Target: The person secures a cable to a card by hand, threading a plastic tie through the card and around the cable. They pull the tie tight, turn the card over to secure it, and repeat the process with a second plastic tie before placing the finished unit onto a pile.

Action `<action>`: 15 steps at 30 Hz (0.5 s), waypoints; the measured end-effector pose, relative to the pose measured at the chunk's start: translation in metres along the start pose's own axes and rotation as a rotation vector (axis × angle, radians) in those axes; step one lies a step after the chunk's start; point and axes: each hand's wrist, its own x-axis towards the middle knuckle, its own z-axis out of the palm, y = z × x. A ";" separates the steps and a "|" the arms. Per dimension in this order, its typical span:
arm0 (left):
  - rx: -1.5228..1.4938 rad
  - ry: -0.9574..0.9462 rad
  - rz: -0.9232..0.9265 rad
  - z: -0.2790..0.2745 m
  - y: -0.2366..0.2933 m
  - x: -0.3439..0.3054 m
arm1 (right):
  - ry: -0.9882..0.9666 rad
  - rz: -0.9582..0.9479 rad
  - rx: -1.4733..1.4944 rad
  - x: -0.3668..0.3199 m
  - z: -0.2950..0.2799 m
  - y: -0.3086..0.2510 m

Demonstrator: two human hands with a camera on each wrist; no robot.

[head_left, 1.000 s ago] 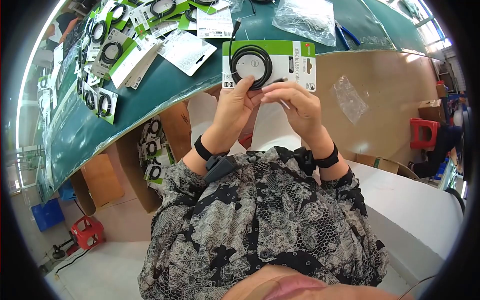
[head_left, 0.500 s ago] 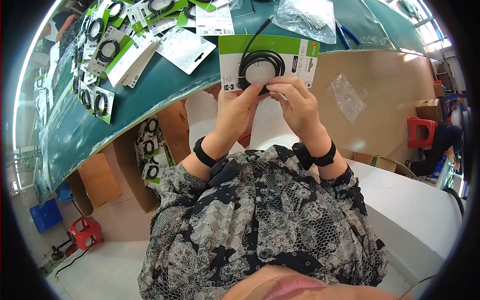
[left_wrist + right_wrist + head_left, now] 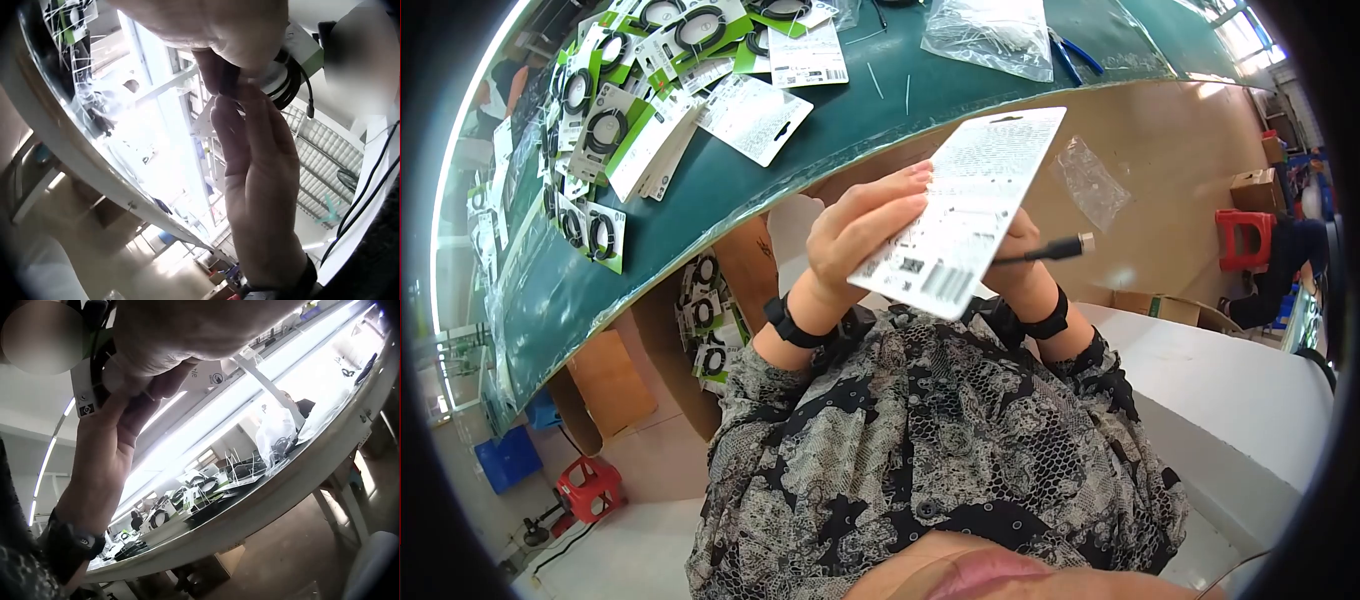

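Hands and card, held off the table's (image 3: 820, 150) near edge. The left hand (image 3: 862, 232) grasps the tilted card (image 3: 960, 215), fingers across its printed back; the right hand (image 3: 1025, 250), partly hidden by the card, grips the black cable (image 3: 1055, 248), plug protruding. Packaged cables (image 3: 605, 130) crowd the table's left; pliers (image 3: 1078, 52) lie beside a clear bag (image 3: 990, 35) near the near edge.

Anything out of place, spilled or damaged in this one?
One oddity: a crumpled clear plastic bag lies on the tan floor beyond the edge of the green-topped table, like dropped litter. The white-and-green cards with coiled black cables overlap at uneven angles, which looks untidy. I see no clear spill or damage.
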 end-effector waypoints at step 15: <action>-0.009 -0.151 -0.082 -0.014 0.031 0.009 | -0.099 -0.002 0.335 -0.007 0.001 -0.003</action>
